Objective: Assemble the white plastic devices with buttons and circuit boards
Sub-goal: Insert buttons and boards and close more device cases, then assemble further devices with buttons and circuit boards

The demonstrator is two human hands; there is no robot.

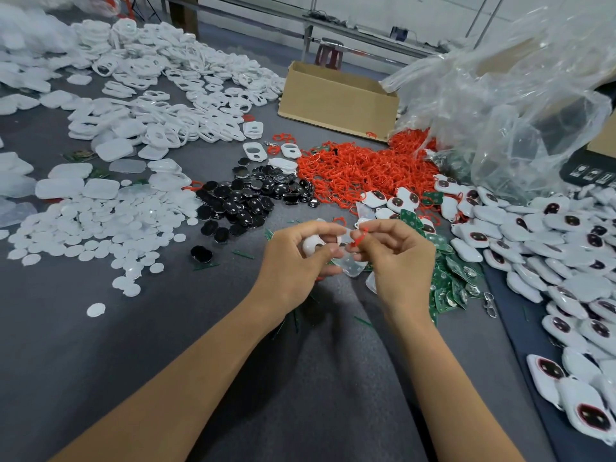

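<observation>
Two hands (293, 261) (398, 261), one plastic bag (506, 105)

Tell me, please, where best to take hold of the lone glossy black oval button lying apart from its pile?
Pinch the glossy black oval button by its rim, across its short width, from above. It lies flat on the grey mat, apart from the black pile, and its edges look free.

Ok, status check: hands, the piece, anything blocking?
Left hand grips white shell. Right hand pinches red ring next to the shell. Circuit boards piled beside right hand, not blocking.
</observation>
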